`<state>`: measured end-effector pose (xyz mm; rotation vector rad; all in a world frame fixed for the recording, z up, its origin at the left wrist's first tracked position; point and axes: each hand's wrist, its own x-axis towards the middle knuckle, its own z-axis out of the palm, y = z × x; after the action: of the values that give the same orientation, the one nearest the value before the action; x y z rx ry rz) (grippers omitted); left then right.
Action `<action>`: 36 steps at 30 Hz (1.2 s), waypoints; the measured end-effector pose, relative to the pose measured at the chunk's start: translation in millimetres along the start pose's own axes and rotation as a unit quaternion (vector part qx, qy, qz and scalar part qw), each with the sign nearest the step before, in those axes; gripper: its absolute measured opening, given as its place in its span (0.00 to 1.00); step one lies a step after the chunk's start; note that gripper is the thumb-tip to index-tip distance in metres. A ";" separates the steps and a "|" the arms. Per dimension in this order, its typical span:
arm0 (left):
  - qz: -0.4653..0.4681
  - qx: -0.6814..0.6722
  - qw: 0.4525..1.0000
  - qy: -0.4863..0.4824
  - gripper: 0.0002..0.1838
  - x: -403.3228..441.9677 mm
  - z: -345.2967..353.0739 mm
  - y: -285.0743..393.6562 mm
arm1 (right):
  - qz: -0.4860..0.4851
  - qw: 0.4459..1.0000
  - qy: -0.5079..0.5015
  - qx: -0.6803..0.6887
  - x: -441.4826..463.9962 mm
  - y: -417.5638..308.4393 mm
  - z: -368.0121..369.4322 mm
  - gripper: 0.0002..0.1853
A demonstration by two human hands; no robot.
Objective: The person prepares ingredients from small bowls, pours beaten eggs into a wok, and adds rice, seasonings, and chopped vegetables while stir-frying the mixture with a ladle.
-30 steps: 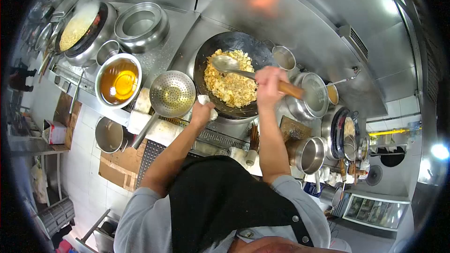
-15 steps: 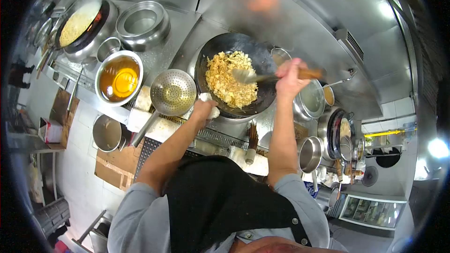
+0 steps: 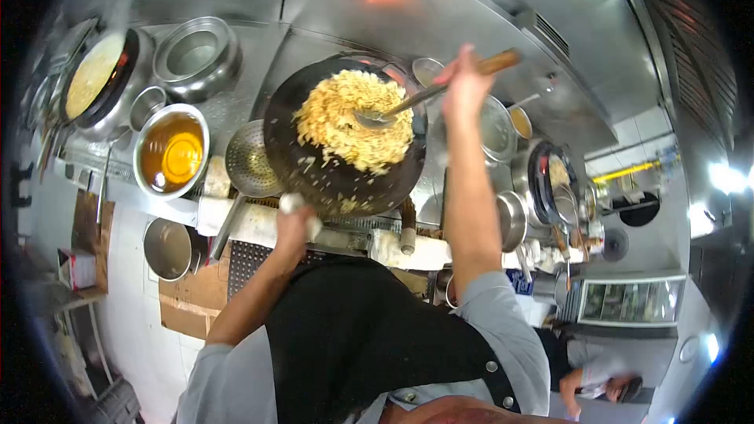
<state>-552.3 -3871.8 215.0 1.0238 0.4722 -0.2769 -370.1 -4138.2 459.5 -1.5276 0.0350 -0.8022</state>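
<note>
A black wok is tilted towards me, with a heap of fried rice in its upper part and loose grains near its lower rim. My left hand is closed on a white cloth at the wok's near-left edge; the grip itself is partly hidden. My right hand is wrapped around the handle of a metal ladle with a wooden end. Its bowl rests in the rice. Close to my left hand lies a perforated strainer, its handle pointing towards me.
Left of the strainer stands a bowl of oil, with a lidded pot behind. Another wok steams at far left. A brush stands at the front edge. Pots line the right. Another person is at lower right.
The wok has lifted and tipped towards me, and the rice has spread and shifted. My right hand has swung the ladle's bowl lower left of its handle. Another person has appeared at lower right.
</note>
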 end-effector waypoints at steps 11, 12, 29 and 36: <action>-0.001 0.058 0.998 -0.013 0.12 60.6 30.5 -2.5 | -0.022 1.000 -0.001 -0.016 -18.2 48.9 16.3 0.14; -0.015 0.036 0.999 -0.033 0.12 37.9 7.7 -6.4 | -0.017 1.000 0.019 0.011 -6.4 24.6 8.5 0.15; 0.003 0.033 0.999 -0.009 0.11 16.0 15.1 8.7 | -0.070 0.988 0.029 0.135 -61.8 -65.7 -89.3 0.22; 0.013 0.030 0.999 -0.038 0.15 97.3 57.4 -8.3 | -0.073 0.980 -0.186 0.024 -107.9 31.2 -40.4 0.10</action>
<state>-457.5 -3925.9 185.0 1.0723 0.3833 -0.3081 -457.4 -4126.2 378.9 -1.6246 -0.3745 -0.6162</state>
